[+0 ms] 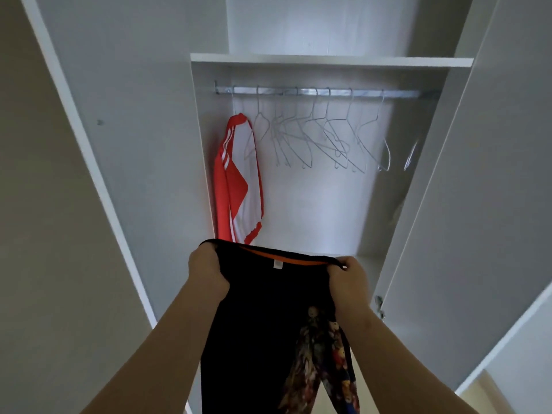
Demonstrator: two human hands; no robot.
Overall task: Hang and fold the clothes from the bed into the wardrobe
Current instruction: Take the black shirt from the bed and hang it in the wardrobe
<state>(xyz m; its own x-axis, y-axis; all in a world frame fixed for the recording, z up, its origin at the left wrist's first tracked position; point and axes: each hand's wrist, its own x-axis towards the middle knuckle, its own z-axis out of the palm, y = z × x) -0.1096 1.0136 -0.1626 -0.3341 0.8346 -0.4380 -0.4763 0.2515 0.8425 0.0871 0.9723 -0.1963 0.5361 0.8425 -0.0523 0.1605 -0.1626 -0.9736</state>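
- Holding the black shirt (263, 324) up in the lower centre of the frame, I grip its collar edge with both hands. My left hand (207, 273) bunches the left shoulder and my right hand (348, 276) pinches the right one.
- The collar edge runs left to right between my 2 hands, roughly parallel to the rail (412, 93) in the upper centre. The body of the shirt hangs straight down and out of frame.
- The empty wire hangers (310, 135) hang above and beyond the shirt, well apart from it.
- My left hand sits below the red and white jersey (236, 180). My right hand sits below the bare hangers, so I judge it the nearer for taking 1 down.
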